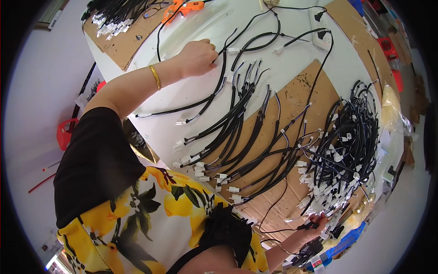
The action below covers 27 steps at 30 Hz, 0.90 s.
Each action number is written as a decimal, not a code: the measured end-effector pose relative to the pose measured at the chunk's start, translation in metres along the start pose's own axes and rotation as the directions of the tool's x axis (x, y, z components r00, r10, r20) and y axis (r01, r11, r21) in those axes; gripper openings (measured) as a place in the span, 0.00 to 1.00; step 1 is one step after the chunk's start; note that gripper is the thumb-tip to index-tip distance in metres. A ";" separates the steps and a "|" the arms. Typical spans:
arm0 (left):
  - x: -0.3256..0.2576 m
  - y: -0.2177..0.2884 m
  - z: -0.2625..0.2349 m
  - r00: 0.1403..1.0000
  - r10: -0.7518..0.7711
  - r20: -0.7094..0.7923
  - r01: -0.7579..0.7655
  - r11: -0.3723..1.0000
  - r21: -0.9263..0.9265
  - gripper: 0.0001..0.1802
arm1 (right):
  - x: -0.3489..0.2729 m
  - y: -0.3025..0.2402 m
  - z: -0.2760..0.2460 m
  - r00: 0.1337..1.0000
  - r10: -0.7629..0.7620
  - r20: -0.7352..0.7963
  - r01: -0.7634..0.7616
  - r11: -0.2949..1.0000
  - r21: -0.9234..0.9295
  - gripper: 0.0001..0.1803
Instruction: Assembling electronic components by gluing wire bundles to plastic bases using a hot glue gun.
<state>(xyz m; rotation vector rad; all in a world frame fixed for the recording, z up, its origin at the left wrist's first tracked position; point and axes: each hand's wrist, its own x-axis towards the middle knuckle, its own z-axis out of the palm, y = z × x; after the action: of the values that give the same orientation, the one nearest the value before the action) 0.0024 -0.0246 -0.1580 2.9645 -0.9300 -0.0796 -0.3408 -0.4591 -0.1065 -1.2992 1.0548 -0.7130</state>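
My left hand is closed in a fist over the white table. A black wire runs into its curled fingers, whose far side is hidden. Low on the right, my right hand has its fingers closed around a small black piece on a thin cord; its kind is too small to tell. That hand is beside a large heap of black cables with white connectors. Between the hands, a row of black-sleeved wire harnesses lies spread out, white connectors toward me.
Brown cardboard lies under part of the harnesses. An orange glue gun sits at the far edge beside another bundle of cables. Clear thin strips lie near it. A white power strip stands at the far right.
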 end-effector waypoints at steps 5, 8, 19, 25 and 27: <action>0.024 -0.047 0.015 0.936 -0.343 0.080 0.344 0.939 0.003 0.09 | -0.002 0.002 -0.006 1.000 0.011 -0.016 -0.011 1.000 0.003 0.11; 0.045 -0.112 -0.001 0.644 -0.739 -0.200 0.726 0.672 -0.145 0.08 | -0.003 0.002 -0.004 1.000 -0.008 -0.002 0.008 1.000 0.009 0.11; 0.058 -0.012 0.006 0.902 -0.073 -0.426 -0.038 0.968 -0.246 0.12 | -0.007 0.002 -0.009 1.000 -0.020 0.017 0.020 0.999 0.045 0.11; 0.080 0.012 0.024 0.985 -0.121 -0.125 0.109 0.989 -0.095 0.12 | 0.002 0.011 -0.020 0.999 -0.005 0.040 0.002 0.997 0.071 0.13; 0.083 0.009 0.017 0.973 -0.201 -0.117 0.172 0.960 -0.221 0.13 | 0.006 0.013 -0.028 0.996 -0.005 0.090 -0.004 0.995 0.099 0.12</action>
<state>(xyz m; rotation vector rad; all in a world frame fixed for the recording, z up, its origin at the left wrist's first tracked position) 0.0648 -0.0796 -0.1778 2.8097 -0.5841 0.0228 -0.3658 -0.4732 -0.1192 -1.2349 0.9348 -0.6922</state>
